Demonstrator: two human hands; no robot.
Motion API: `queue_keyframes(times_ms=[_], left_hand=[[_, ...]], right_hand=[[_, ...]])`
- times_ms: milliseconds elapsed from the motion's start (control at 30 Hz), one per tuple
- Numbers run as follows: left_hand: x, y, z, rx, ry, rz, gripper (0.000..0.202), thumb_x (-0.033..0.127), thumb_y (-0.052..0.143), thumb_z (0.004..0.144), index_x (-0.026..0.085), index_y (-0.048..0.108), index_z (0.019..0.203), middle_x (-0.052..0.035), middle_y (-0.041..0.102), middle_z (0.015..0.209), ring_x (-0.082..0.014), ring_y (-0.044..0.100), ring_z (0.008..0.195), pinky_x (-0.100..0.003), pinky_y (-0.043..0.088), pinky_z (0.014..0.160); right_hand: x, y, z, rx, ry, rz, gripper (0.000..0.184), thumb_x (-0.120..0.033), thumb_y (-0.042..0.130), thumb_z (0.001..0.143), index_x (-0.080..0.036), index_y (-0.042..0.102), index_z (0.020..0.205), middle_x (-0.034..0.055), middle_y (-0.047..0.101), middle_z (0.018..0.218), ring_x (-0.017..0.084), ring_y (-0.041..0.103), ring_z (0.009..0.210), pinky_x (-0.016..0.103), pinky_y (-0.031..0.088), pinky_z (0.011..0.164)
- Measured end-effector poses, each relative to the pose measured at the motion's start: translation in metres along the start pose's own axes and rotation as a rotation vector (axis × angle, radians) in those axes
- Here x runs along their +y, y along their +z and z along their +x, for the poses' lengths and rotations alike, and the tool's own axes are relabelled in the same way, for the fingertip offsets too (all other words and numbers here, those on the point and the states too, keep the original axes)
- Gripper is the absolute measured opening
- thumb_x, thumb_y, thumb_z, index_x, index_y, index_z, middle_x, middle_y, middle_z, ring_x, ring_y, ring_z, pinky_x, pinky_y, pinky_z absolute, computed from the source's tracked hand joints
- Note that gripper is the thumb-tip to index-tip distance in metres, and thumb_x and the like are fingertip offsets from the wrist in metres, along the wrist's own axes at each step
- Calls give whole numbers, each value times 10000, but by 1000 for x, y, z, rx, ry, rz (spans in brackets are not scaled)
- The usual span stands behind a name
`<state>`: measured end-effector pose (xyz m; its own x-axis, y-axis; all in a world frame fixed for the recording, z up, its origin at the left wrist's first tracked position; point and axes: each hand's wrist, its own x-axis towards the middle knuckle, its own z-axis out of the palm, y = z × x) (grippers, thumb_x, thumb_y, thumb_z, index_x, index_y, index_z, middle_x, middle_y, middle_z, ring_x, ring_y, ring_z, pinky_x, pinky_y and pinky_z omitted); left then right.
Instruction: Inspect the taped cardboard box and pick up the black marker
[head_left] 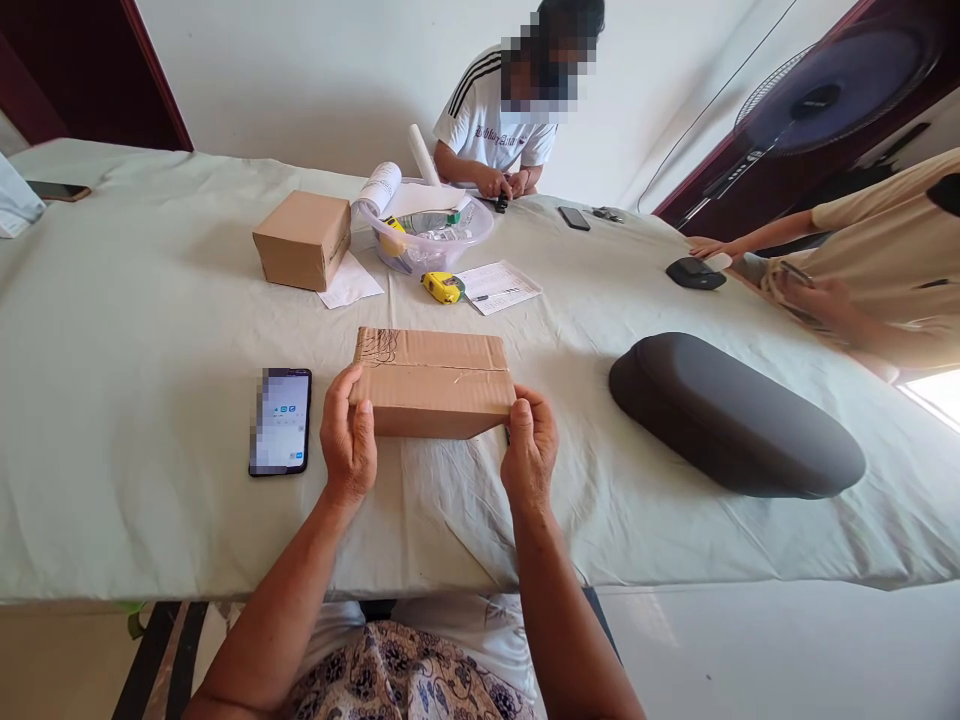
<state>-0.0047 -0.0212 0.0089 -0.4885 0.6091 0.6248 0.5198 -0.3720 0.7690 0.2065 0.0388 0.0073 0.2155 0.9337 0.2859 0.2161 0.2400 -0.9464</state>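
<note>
Stretching from 9 o'clock to 3 o'clock, a brown cardboard box [431, 385] has its long axis lying almost squarely across the front of someone seated at a worktop [150, 350] draped in pale cloth. From where I stand, the box sits directly at 12 o'clock from that person, between both hands and reaching a little beyond them on the far side. The left hand [349, 440] has the 9 o'clock end, the right hand [531, 450] the 3 o'clock end, so neither is clearly nearer. Each is part-curled, touching the cardboard, thumb near the close edge and the other fingers wrapped around the end, mostly hidden. The top looks closed, with black scribble at its 11 o'clock corner. I cannot tell whether the underside touches the cloth or is slightly lifted.

Just beside the left hand, toward 9 o'clock, lies a phone [281, 422] with its screen lit. Well apart from the right hand, toward 3 o'clock, rests a long dark padded case [735, 415]. Beyond the box, at 12 o'clock, is a yellow tape measure [442, 287].
</note>
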Motion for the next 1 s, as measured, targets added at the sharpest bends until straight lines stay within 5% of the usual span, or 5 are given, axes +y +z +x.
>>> queue_keyframes(times_ms=[633, 900, 1000], left_hand=[[-9, 4, -5, -10, -289, -198, 493, 184, 534, 816, 215, 556, 1308, -130, 643, 1322, -251, 641, 1236, -429, 523, 1083], [-7, 4, -3, 11, -322, -94, 448, 299, 597, 866, 206, 591, 1304, -115, 666, 1178, -229, 666, 1077, -385, 562, 940], [-6, 4, -4, 9, -276, -19, 548, 421, 633, 874, 210, 556, 1374, -84, 644, 1095, -219, 655, 1003, -384, 564, 900]], right_hand=[[29, -1, -12, -42, -20, 178, 467, -528, 688, 863, -260, 608, 1237, 87, 698, 1186, 241, 663, 1112, 436, 550, 939], [17, -4, -13, 11, -11, 18, 384, -595, 655, 872, -222, 595, 941, 12, 615, 885, 178, 586, 814, 334, 502, 749], [12, -2, -16, 90, -16, -85, 448, -624, 660, 855, -221, 599, 1040, 22, 622, 930, 196, 592, 845, 361, 504, 789]])
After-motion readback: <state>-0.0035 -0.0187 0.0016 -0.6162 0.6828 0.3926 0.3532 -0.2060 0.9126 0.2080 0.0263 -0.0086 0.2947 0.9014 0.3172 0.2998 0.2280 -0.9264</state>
